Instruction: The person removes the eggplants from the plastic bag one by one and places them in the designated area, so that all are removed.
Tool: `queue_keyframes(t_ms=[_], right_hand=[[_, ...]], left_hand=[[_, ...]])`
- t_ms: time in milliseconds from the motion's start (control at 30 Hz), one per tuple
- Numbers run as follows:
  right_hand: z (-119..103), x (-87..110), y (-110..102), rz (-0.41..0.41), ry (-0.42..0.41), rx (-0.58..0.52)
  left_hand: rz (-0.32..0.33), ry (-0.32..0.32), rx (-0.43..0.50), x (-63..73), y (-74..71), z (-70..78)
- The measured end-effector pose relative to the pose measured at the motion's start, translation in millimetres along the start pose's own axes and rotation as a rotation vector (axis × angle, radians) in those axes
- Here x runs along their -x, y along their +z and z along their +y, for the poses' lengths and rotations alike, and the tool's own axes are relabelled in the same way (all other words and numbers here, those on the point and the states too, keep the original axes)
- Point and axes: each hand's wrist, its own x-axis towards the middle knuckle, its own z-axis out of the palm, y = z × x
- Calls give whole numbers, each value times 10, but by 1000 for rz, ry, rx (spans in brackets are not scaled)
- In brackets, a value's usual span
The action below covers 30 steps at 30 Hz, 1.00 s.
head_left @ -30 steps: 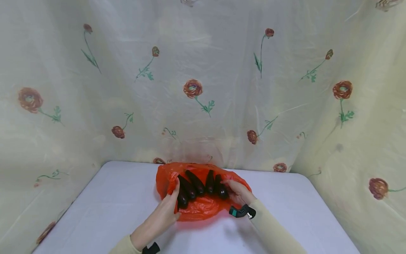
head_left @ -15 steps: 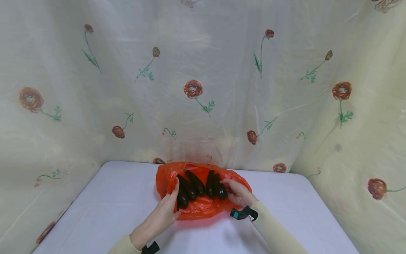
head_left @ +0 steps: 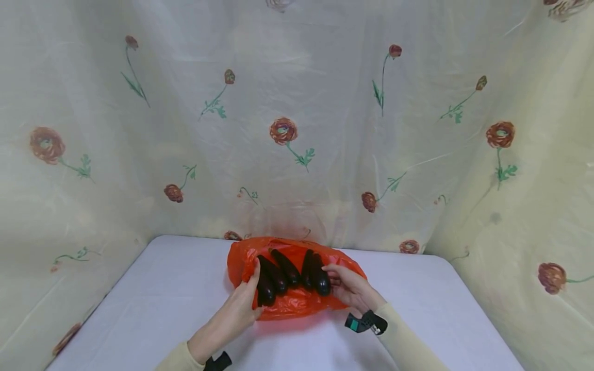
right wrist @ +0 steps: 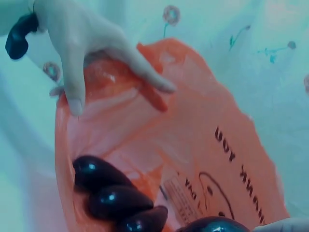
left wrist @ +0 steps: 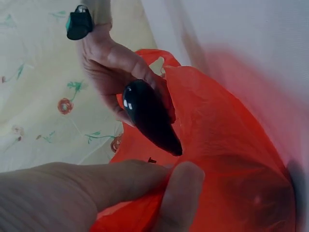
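Observation:
On the table lies a red-orange plastic bag [head_left: 297,308], its mouth facing the person. Several dark, glossy eggplants [head_left: 277,275] lie side by side in it. My left hand [head_left: 238,304] grips the bag's left rim, the plastic caught between thumb and fingers [left wrist: 181,188]. At the other side my right hand [head_left: 350,288] holds the rightmost eggplant [head_left: 321,278] from its right side, over the bag's mouth. The left wrist view shows this eggplant [left wrist: 149,116] against the right palm and curled fingers. Below the left hand in the right wrist view, more eggplants [right wrist: 118,200] rest inside the bag.
A white-covered table [head_left: 185,288] bears the bag near its far edge. Behind and beside it hangs a pale curtain [head_left: 325,103] with printed red flowers. Black lettering and a smiley mark the bag's wall [right wrist: 251,193]. Both wrists wear dark bands [head_left: 365,323].
My right hand has drawn slightly toward the person, and the rightmost eggplant has come a little nearer with it. The left hand has stayed almost in place on the bag's rim.

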Motion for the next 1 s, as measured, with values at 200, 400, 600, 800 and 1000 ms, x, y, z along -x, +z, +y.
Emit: queue_keyframes(t_ms=[200,400,600,800,1000], right_hand=[[-31,206,9,-115,30,2],[-36,365,19,-212,52,65],[-69,503,40,-248,42,63],[-108,619,-1,-239,15,94],[-104,716,-79,-250,32,93]], left_hand=[[27,-32,39,-16,-71,-9],[108,-43,38,-49,-169,-4],[128,-76,16,-56,-239,7],[131,-107,24,-56,-264,21],[115,-108,24,-40,-285,19]])
